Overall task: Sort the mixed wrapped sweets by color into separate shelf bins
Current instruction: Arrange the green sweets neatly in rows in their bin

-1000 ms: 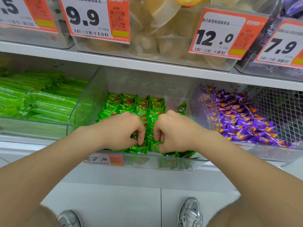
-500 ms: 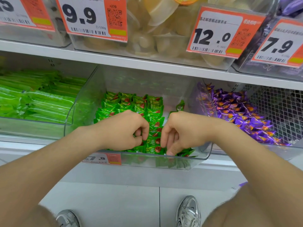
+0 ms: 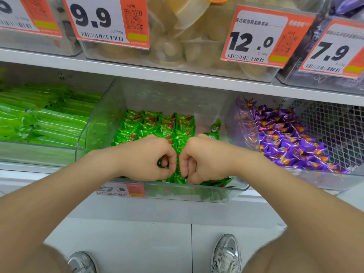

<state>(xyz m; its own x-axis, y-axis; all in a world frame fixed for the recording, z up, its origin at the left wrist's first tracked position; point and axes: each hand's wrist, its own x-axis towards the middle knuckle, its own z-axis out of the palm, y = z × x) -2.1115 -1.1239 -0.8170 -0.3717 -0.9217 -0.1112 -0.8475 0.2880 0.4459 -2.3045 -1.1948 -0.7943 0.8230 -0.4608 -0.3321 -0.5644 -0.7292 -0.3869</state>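
Upper shelf board point(image 3: 177, 75): it runs across above all the bins and caps the headroom. Hands are probably best drawn out low, toward the body.
Middle bin point(image 3: 94, 138): a clear bin holding the task's sweets. Its low front lip lies just under both hands and its side walls rise toward the back. The only open room is the bare floor on the right side, beyond the rows.
Left bin point(image 3: 39, 152): it holds long green packets, shut off by the clear wall, and looks like a different product.
Purple sweets point(image 3: 285, 138): these are heaped in the right-hand bin, beyond the middle bin's right wall. None shows among the green.
Green sweets point(image 3: 157, 125): they fill the middle bin, in neat rows at left and centre and looser along the front lip.
Left hand point(image 3: 145, 158): the fingers are clenched, and thumb and forefinger form a ring pinching a green wrapper at the front row.
Right hand point(image 3: 206, 160): it is knuckle to knuckle with the left, fingers curled down into the front sweets. Whether they grasp one cannot be told.
Step in hand: likely squaring up the front row. Small nudges should suit, keeping wrappers inside the lip so none spills over.
Stray sweet point(image 3: 215, 127): it stands on end, right of the rows and just behind the right hand. An outward sweep of the wrist could knock it.
Price tag point(image 3: 120, 189): it is clipped on the lip below the left hand and is best left untouched.
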